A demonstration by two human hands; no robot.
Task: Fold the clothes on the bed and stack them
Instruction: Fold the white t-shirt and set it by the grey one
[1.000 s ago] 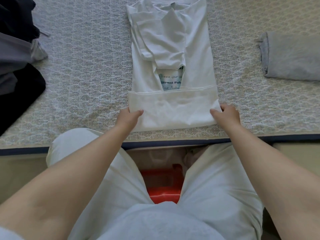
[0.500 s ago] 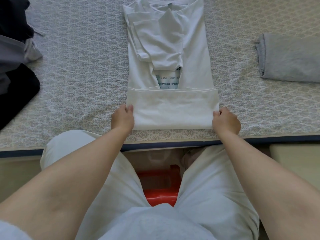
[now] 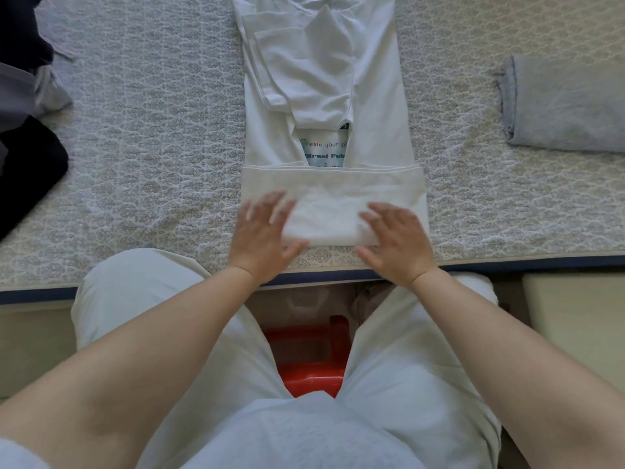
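Lying lengthwise at centre frame on the bed (image 3: 152, 147): white T-shirt (image 3: 378, 106), soft thin cotton, sides and sleeves folded inward into a tall narrow rectangle. Long axis running from the lower middle up to the top edge of the frame, collar toward the top, hem end toward the bottom. Bottom portion turned up over the body as a wide flat band with a stitched hem line across its upper edge. Peeking out just above that band, a strip of pale blue printed lettering (image 3: 324, 150), partly hidden by the folded sleeves.

Resting flat on the band's lower edge: left hand (image 3: 262, 240) at its left part, fingers spread and straight, gripping nothing; right hand (image 3: 397, 243) at its right part, fingers likewise extended, palm down on the cloth. Both slightly blurred.

Bed cover quilted, pale grey-beige with a repeating lacy medallion pattern, dark blue piping along the near edge. At right of frame, well apart from the shirt, a folded grey garment (image 3: 568, 106), soft knit, roughly rectangular. At left edge, a rumpled heap of dark and grey clothes (image 3: 23, 130). Lower centre, between white-trousered legs, a red plastic stool (image 3: 309, 360).
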